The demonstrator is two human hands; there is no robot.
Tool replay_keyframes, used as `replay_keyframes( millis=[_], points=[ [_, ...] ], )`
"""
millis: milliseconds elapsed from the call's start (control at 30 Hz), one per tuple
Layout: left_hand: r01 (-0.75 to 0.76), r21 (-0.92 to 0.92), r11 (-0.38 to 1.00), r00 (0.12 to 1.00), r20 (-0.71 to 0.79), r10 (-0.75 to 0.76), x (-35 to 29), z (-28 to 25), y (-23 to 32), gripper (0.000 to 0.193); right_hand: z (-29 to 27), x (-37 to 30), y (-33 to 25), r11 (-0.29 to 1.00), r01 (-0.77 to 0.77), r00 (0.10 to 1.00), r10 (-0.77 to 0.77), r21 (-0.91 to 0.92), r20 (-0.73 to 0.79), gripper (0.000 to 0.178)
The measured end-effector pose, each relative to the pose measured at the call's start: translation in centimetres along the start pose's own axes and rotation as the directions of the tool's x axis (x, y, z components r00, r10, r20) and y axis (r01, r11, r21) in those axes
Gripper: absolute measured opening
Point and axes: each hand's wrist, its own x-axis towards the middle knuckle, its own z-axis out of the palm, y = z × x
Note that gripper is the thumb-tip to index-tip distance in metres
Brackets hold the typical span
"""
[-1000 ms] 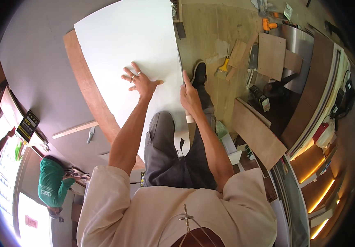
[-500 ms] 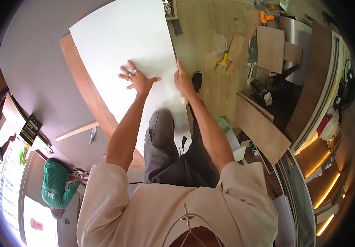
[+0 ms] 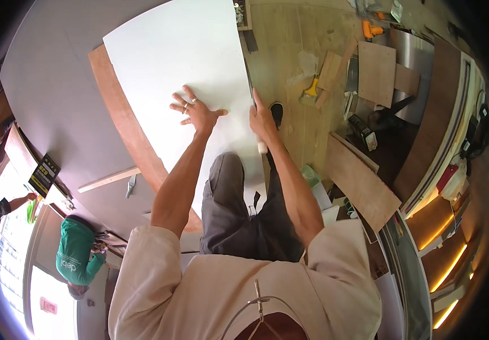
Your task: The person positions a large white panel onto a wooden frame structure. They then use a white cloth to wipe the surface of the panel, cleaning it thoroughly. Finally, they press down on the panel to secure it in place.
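Observation:
A large white panel (image 3: 165, 62) lies before me, partly over my lap. My left hand (image 3: 200, 116) rests flat on its surface with the fingers spread and rings on them. At the panel's right edge, my right hand (image 3: 262, 122) is closed around a slim file-like tool with a pale handle (image 3: 262, 147). Its index finger points forward along the edge. Most of the tool is hidden by the hand, so its exact kind is hard to make out. Under the panel's left side a reddish-brown wooden board (image 3: 121, 119) sticks out.
A grey surface (image 3: 57, 96) spreads left, bearing a wood strip (image 3: 108, 179). Right, the floor holds a yellow-handled scraper (image 3: 312, 88), an orange drill (image 3: 372, 29) and board offcuts (image 3: 376, 73). A person in green (image 3: 75, 249) works at lower left; another person's hand (image 3: 30, 196) shows at far left.
My right hand has slid slightly toward me along the panel's edge. My left hand stays put on the panel. The whole view has shifted a little, and the far-left person's arm has moved.

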Motion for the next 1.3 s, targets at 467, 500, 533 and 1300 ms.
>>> replay_keyframes(
  millis=[467, 500, 533, 1300],
  points=[
    [-0.005, 0.006, 1.0, 1.0, -0.001, 0.005, -0.4, 0.8, -0.6, 0.152, 2.2, -3.5, 3.7, 1.0, 0.029, 0.997, -0.03, -0.012, -0.071, 0.058],
    [-0.013, 0.009, 1.0, 1.0, 0.015, 0.013, -1.1, 0.9, -0.3, 0.152, 2.4, -2.1, 5.4, 0.999, 0.048, 0.996, -0.049, -0.015, -0.075, 0.058],
    [-0.016, 0.004, 1.0, 1.0, 0.015, 0.016, -1.4, 0.8, -0.1, 0.151, 1.9, -0.8, 5.7, 0.996, 0.085, 0.994, -0.086, -0.02, -0.073, 0.059],
    [-0.364, 0.212, 0.907, 0.931, 0.062, 0.359, -7.0, 8.0, -6.0, 0.137, 2.9, -4.7, 6.3, 0.98, 0.196, 0.962, -0.196, -0.019, -0.188, 0.06]
  ],
)
